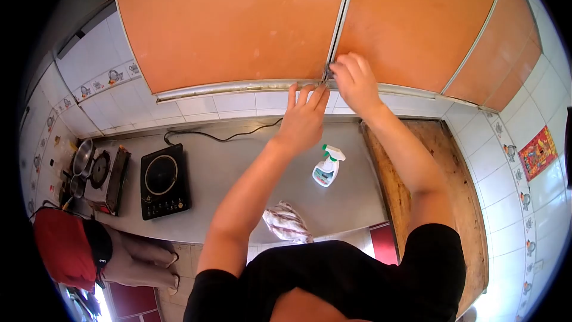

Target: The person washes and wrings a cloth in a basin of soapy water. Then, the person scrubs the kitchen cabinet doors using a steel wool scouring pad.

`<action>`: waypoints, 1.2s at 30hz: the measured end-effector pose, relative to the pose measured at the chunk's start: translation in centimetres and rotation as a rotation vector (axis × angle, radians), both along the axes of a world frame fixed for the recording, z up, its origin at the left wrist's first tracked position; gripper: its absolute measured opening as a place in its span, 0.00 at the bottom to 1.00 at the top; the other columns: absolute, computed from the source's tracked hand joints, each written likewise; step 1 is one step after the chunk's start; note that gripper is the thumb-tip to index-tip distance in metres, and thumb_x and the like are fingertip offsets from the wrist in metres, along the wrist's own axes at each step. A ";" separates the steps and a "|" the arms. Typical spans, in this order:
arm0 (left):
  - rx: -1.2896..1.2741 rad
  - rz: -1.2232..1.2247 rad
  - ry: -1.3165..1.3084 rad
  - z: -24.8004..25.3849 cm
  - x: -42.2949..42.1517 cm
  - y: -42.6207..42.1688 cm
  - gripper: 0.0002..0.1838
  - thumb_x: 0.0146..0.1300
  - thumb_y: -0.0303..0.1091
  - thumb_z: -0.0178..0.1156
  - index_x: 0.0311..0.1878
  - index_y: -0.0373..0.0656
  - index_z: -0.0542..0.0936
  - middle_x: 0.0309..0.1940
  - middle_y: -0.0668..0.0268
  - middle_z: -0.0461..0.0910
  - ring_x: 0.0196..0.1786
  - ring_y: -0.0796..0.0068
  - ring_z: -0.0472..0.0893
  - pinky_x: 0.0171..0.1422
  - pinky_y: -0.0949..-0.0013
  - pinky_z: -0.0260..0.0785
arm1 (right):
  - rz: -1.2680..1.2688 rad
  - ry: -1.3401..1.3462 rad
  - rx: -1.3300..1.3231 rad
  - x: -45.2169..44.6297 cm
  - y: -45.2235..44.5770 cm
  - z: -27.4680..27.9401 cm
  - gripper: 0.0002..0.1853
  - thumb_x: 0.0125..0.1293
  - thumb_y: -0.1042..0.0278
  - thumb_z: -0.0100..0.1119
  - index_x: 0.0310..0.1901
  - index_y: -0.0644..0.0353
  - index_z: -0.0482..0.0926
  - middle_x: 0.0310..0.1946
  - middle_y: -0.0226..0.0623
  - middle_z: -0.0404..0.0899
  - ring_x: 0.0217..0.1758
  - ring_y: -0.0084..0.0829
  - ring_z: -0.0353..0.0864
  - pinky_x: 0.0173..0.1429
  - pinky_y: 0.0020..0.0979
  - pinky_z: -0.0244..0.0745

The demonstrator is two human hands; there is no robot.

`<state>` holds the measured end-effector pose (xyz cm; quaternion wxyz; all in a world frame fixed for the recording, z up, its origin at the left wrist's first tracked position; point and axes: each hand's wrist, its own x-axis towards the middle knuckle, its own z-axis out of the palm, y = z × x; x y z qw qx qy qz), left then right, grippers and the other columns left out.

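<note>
My left hand [304, 118] reaches up with fingers outstretched, their tips resting at the metal lower rail [238, 85] of the orange wall cabinet [238, 24]. My right hand [356, 85] is closed, its fingertips pinched at the bottom of the metal-edged seam [341, 15] between two orange doors. A small dark grey bit shows at those fingertips, too hidden to name. Below the hands, a white spray bottle [325, 171] with a green-and-white trigger head is on the steel counter [238, 167]. Closer to my body, a crumpled striped cloth [287, 222] lies at the counter's front edge.
A black induction cooktop [164, 182] with a cord sits left on the counter. Beyond it are a gas stove [106, 182] and metal pots [84, 158]. A wooden board [471, 203] lies at the right. Another person in a red top [62, 244] stands at the lower left.
</note>
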<state>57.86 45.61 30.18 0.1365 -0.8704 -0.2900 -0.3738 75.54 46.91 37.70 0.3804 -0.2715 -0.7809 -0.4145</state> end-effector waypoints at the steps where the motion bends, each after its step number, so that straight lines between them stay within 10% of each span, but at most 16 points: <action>1: 0.004 0.007 -0.001 -0.3 0.2 0.3 0.36 0.47 0.23 0.62 0.65 0.30 0.71 0.65 0.55 0.68 0.67 0.53 0.65 0.76 0.39 0.48 | -0.002 -0.032 0.012 0.3 0.2 -1.8 0.14 0.48 0.76 0.65 0.39 0.65 0.80 0.42 0.41 0.77 0.49 0.44 0.77 0.51 0.40 0.77; 36: 0.056 0.015 -0.061 -0.8 0.7 0.9 0.33 0.50 0.25 0.59 0.64 0.29 0.73 0.63 0.54 0.71 0.67 0.52 0.66 0.77 0.37 0.46 | -0.072 -0.033 -0.009 -1.2 -0.3 -2.2 0.11 0.50 0.78 0.63 0.38 0.63 0.80 0.41 0.39 0.79 0.47 0.42 0.78 0.49 0.40 0.76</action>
